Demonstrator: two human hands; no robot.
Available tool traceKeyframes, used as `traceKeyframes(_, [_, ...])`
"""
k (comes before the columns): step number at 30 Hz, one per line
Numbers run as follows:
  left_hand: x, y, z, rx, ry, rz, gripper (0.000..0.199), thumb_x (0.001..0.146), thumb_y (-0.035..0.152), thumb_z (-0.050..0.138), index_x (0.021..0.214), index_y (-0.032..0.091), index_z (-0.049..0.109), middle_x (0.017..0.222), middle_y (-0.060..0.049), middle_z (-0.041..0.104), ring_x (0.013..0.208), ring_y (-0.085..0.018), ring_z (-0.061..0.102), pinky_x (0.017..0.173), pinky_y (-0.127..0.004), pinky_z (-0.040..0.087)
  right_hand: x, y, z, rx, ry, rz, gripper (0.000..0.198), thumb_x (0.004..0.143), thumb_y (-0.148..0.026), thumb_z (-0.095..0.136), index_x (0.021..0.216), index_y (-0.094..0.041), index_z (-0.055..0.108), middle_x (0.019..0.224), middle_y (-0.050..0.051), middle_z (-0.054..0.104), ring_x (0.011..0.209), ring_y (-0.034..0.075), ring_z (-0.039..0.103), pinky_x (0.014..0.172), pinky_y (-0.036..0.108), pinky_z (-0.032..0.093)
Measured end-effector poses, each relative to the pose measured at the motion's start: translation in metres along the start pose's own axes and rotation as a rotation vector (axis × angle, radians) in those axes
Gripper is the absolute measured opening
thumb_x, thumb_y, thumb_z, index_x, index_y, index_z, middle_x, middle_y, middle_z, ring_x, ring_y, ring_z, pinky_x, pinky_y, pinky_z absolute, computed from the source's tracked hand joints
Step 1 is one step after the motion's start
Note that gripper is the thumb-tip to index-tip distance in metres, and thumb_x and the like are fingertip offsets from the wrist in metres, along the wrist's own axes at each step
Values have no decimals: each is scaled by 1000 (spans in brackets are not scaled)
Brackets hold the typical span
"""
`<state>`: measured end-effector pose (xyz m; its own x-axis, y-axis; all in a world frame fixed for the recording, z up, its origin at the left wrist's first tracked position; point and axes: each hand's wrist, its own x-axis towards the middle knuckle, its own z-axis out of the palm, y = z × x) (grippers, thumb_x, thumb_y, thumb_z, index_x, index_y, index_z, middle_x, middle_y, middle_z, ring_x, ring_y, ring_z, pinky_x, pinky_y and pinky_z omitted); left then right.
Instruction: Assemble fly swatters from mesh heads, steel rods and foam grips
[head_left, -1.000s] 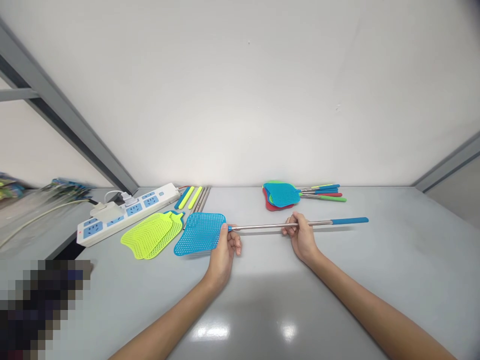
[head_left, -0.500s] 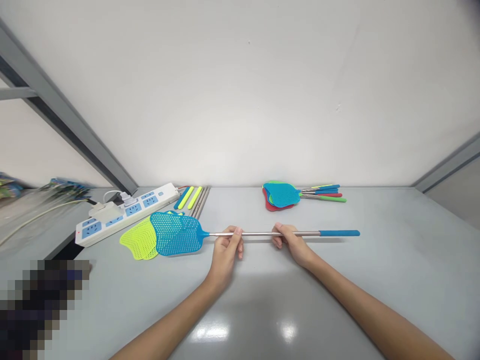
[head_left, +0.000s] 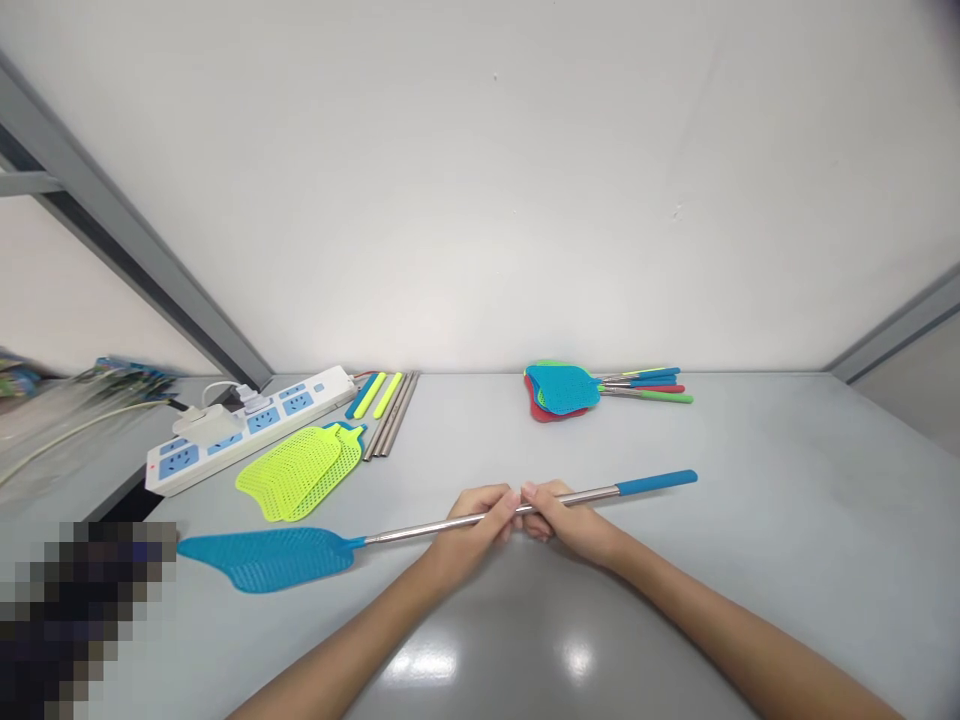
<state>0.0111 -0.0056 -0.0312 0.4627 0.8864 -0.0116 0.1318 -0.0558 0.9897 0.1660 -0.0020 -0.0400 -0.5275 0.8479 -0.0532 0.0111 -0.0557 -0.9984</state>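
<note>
A blue fly swatter (head_left: 277, 560) with a metal telescopic rod and a blue grip is held across the front of me, its head tilted at the left and its grip raised slightly at the right. My left hand (head_left: 480, 520) is closed around the middle of the rod. Close beside it, nearly touching, my right hand (head_left: 562, 520) pinches the same rod nearer the grip. Behind the swatter's head lie yellow-green swatter heads (head_left: 296, 475), overlapping, with a bit of blue under them.
Metal rods (head_left: 394, 415) and loose yellow and blue grips (head_left: 369, 396) lie beside a white power strip (head_left: 247, 430) at the left. A stack of fly swatters (head_left: 566, 388) rests near the back wall. Plastic-wrapped items (head_left: 112, 400) sit at far left.
My hands have come together along the rod. The swatter has moved down and left toward me, its head tipping edge-on and dropping lower, uncovering the yellow-green heads.
</note>
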Motion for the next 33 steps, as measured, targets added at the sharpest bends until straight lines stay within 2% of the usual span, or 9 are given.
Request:
traceKeyframes(3, [0, 1, 2, -57, -16, -55, 45, 83, 37, 30, 46, 15, 45, 41, 2, 39, 47, -10, 41, 54, -22, 31, 2, 1, 3, 159, 88, 25, 45, 78, -43, 40, 42, -18, 31, 40, -6, 25, 41, 7, 26, 44, 24, 22])
traceKeyframes(6, [1, 0, 3, -151, 18, -101, 44, 82, 36, 32, 43, 16, 38, 37, 3, 37, 43, -9, 38, 52, -23, 31, 4, 1, 2, 289, 168, 22, 43, 76, -39, 47, 43, -18, 26, 41, -7, 20, 41, 7, 22, 43, 25, 18])
traceKeyframes(13, [6, 0, 5, -382, 46, -179, 39, 78, 35, 37, 43, 19, 32, 29, 5, 29, 34, -9, 33, 43, -23, 29, 8, -1, 0, 458, 267, -26, 42, 75, -28, 50, 43, -19, 24, 41, -8, 17, 40, 6, 18, 45, 26, 14])
traceKeyframes(20, [6, 8, 0, -433, 97, -238, 38, 76, 33, 41, 42, 19, 30, 27, 7, 24, 30, -8, 30, 41, -22, 25, 8, -2, -8, 554, 323, -27, 43, 72, -24, 52, 42, -19, 21, 41, -8, 16, 39, 5, 17, 45, 26, 12])
traceKeyframes(33, [8, 9, -16, -413, 131, -265, 38, 76, 32, 40, 43, 19, 26, 28, 8, 19, 31, -7, 28, 42, -23, 25, 10, -3, -23, 568, 413, -46, 44, 69, -22, 54, 44, -19, 18, 41, -9, 11, 38, 4, 14, 42, 25, 13])
